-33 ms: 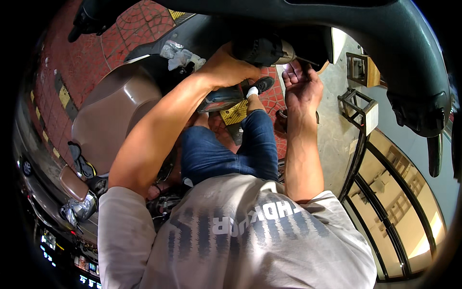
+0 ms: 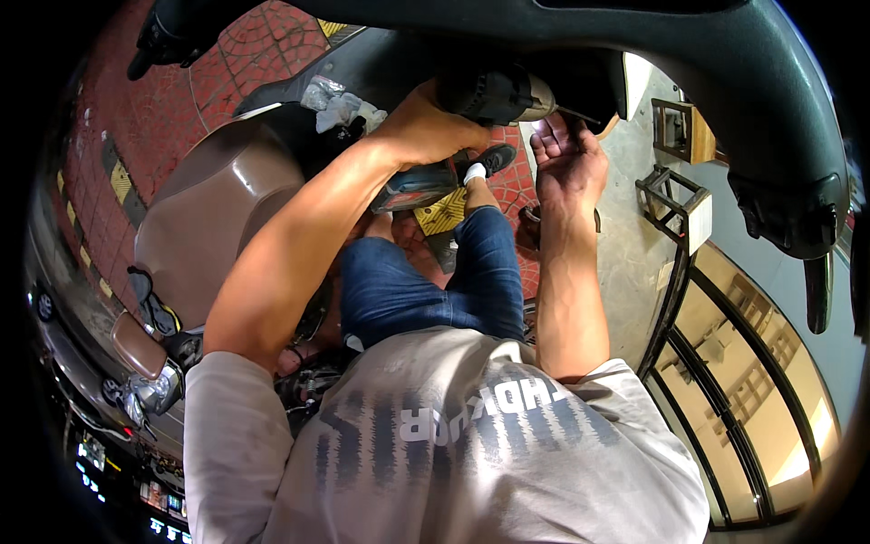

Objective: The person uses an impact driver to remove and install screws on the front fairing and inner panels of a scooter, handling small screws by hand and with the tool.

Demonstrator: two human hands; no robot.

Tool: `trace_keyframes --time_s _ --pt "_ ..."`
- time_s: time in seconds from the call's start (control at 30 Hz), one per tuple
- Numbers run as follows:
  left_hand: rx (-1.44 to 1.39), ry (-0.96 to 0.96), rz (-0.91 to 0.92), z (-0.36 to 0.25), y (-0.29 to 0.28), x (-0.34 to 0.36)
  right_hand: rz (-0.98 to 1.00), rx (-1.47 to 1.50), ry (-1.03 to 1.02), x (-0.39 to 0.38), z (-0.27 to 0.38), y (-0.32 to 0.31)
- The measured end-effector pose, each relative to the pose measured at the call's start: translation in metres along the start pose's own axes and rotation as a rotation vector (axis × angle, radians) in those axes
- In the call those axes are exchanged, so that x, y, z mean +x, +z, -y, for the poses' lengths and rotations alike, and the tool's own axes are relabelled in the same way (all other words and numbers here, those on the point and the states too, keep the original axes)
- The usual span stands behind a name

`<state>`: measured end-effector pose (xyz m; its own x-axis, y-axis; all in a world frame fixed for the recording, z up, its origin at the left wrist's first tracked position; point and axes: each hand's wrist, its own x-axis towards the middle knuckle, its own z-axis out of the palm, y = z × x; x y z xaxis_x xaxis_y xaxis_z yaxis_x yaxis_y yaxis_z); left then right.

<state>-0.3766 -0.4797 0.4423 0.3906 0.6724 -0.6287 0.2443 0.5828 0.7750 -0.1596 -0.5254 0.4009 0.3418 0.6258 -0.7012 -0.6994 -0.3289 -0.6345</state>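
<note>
My left hand (image 2: pixel 426 129) is wrapped round the grip of a dark cordless drill (image 2: pixel 494 95), with its battery pack (image 2: pixel 417 189) below the hand. The drill lies level, its chuck and a long thin bit (image 2: pixel 578 115) pointing right under the dark front panel of a scooter (image 2: pixel 589 77). My right hand (image 2: pixel 569 161) is palm up just below the bit, fingers loosely bent and apart. Its fingertips come close to the bit; whether they touch it I cannot tell. The bit's far end meets the shadow under the panel, where details are hidden.
Above runs the dark handlebar cover (image 2: pixel 652 27), with a lever (image 2: pixel 818 290) at right. A brown scooter seat (image 2: pixel 213 208) stands at left, near crumpled clear plastic (image 2: pixel 340 107). Small stools (image 2: pixel 675 204) and a glass-fronted cabinet (image 2: pixel 743 381) are at right.
Both hands and the drill stay in nearly the same place. At the far left edge, a dark car has shifted along the street.
</note>
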Motion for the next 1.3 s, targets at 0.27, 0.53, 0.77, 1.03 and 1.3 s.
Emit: trace_keyframes --time_s 0.27,0.53,0.77,1.03,1.3 --pt "-0.009 0.095 0.009 0.023 -0.003 0.011 -0.013 0.012 0.001 -0.001 0.000 0.001" --pt "-0.088 0.095 -0.014 0.033 0.001 0.011 -0.025 0.014 -0.014 0.001 -0.002 0.000" --pt "-0.077 0.180 -0.036 0.042 -0.004 0.010 -0.005 -0.012 0.008 -0.005 0.003 0.003" --pt "-0.061 0.195 -0.024 0.041 -0.004 0.005 0.112 -1.697 -0.884 -0.014 0.060 -0.018" --pt "-0.059 0.160 -0.014 0.043 -0.007 0.012 0.473 -2.410 -1.079 0.019 0.104 -0.011"
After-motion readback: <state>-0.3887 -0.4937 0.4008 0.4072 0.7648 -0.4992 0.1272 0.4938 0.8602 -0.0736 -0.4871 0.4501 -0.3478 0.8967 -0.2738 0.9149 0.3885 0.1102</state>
